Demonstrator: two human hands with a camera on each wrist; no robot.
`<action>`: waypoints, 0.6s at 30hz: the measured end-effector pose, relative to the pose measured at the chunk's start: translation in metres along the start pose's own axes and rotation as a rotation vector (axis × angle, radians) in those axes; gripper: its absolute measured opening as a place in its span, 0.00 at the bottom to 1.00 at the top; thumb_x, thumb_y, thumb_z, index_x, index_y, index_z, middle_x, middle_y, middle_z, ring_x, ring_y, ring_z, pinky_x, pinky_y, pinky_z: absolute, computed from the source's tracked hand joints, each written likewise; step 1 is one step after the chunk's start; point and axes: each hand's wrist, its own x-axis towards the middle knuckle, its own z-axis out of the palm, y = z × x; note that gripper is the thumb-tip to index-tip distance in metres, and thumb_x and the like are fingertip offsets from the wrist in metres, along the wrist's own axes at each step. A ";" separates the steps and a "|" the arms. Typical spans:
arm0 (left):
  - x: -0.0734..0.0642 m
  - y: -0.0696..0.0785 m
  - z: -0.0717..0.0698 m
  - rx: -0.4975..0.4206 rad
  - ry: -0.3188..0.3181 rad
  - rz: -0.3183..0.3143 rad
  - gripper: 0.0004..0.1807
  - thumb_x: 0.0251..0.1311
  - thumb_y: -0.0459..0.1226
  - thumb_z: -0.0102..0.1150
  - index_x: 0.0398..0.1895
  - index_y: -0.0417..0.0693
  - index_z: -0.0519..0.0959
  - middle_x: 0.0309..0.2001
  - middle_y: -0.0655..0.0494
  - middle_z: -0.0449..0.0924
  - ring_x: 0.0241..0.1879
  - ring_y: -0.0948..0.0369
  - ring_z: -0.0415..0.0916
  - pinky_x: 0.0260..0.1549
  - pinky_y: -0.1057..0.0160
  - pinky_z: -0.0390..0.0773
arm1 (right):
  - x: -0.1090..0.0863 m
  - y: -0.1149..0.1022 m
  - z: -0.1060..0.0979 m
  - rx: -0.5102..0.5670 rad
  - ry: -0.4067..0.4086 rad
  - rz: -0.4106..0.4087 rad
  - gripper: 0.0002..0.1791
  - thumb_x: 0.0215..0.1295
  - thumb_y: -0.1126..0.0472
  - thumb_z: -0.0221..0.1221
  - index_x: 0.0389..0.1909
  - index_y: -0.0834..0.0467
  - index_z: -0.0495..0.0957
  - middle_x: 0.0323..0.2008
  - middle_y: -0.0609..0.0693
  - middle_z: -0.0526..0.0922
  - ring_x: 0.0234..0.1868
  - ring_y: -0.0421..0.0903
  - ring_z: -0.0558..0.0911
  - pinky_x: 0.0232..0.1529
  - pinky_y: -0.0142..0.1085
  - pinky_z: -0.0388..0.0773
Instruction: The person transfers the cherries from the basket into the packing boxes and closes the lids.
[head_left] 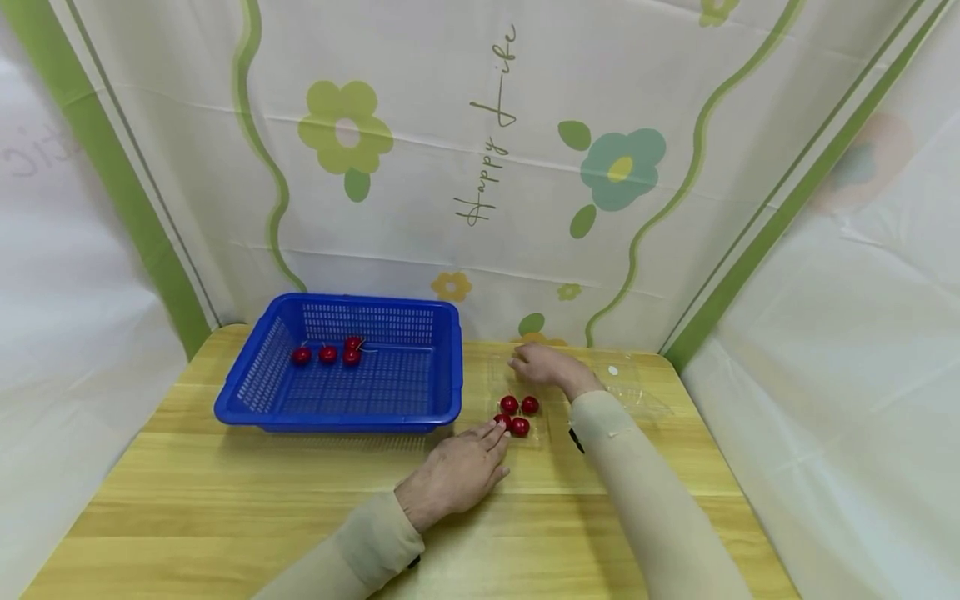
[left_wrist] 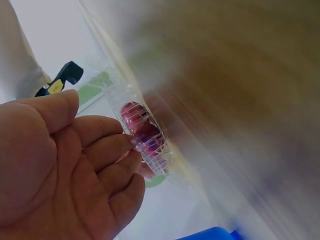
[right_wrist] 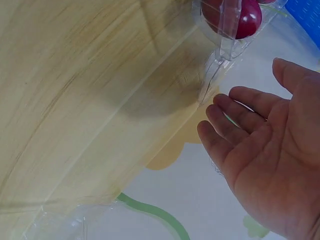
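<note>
Left hand (head_left: 457, 472) loosely extended at clear box (left_wrist: 161, 162) with four cherries (head_left: 530, 405), right hand (head_left: 551, 368) relaxed near desk's (head_left: 150, 517) far edge, blue basket (head_left: 337, 422) by far-left corner.

Cherry (head_left: 504, 418) partly hidden by left hand (head_left: 459, 472), tabletop (left_wrist: 250, 75) — left-wrist view — blurred

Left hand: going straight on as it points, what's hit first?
The left hand would probably meet the clear, ribbed plastic container holding round red cherries; exact depth is unclear.
</note>
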 end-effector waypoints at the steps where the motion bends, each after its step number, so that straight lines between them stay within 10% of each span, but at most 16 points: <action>1: 0.000 0.000 0.000 0.001 0.002 0.000 0.30 0.94 0.51 0.53 0.86 0.43 0.78 0.86 0.48 0.78 0.87 0.53 0.76 0.87 0.57 0.77 | 0.006 0.009 0.002 -0.015 0.010 -0.013 0.39 0.98 0.42 0.45 0.89 0.69 0.66 0.89 0.70 0.70 0.91 0.69 0.69 0.96 0.62 0.63; 11: 0.000 0.002 -0.001 -0.017 -0.018 -0.015 0.30 0.94 0.50 0.53 0.87 0.44 0.77 0.88 0.49 0.76 0.88 0.54 0.74 0.88 0.56 0.76 | 0.001 -0.001 -0.003 -0.026 0.013 0.019 0.35 0.99 0.49 0.46 0.89 0.71 0.65 0.90 0.72 0.67 0.92 0.72 0.66 0.96 0.63 0.61; 18: 0.000 0.002 -0.002 0.006 -0.017 -0.013 0.30 0.94 0.51 0.52 0.87 0.45 0.77 0.88 0.49 0.76 0.88 0.54 0.74 0.87 0.56 0.76 | 0.017 0.021 -0.014 -0.014 0.047 -0.005 0.43 0.96 0.37 0.48 0.89 0.68 0.67 0.90 0.71 0.67 0.91 0.72 0.67 0.95 0.65 0.63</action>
